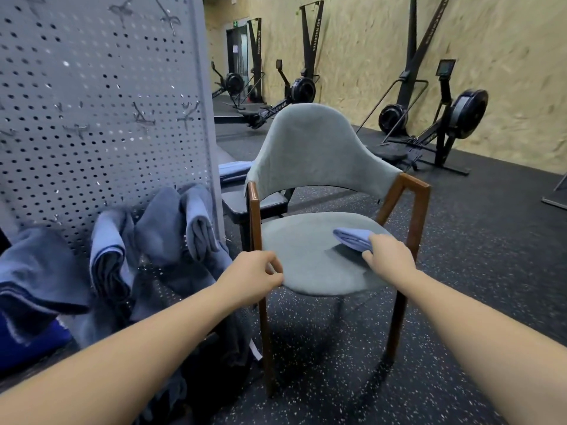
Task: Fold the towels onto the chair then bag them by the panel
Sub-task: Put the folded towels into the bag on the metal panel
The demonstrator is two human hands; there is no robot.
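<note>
Resting on the right part of the chair (306, 259) seat, a folded towel (349, 237), light blue, is gripped at its near end by the right hand (389, 256). The fingers (375, 240) are curled round the fold, and the towel's far end is laid flat on the grey upholstery. The left hand (254, 274) is held at the seat's front-left edge, approx. over the wooden front leg. Its fingers are curled in toward the thumb; whether anything is pinched there can't be told. Both forearms are stretched fwd from the bottom of the view.

Just left of the chair, a grey perforated panel (92, 102) is stood upright, w/ wire hooks set in it. Several hanging towels (171, 222), grey-blue, are draped along its lower part, some bunched, one doubled over. Dark fabric (221, 342) is heaped below them.

Behind the chair, a black bench (254, 205) is seen, w/ another blue towel (234, 171) laid past it, partly hidden by the chair back. Rowing machines (454, 118) are lined up along a chipboard wall (506, 56), on black speckled floor (475, 271).
</note>
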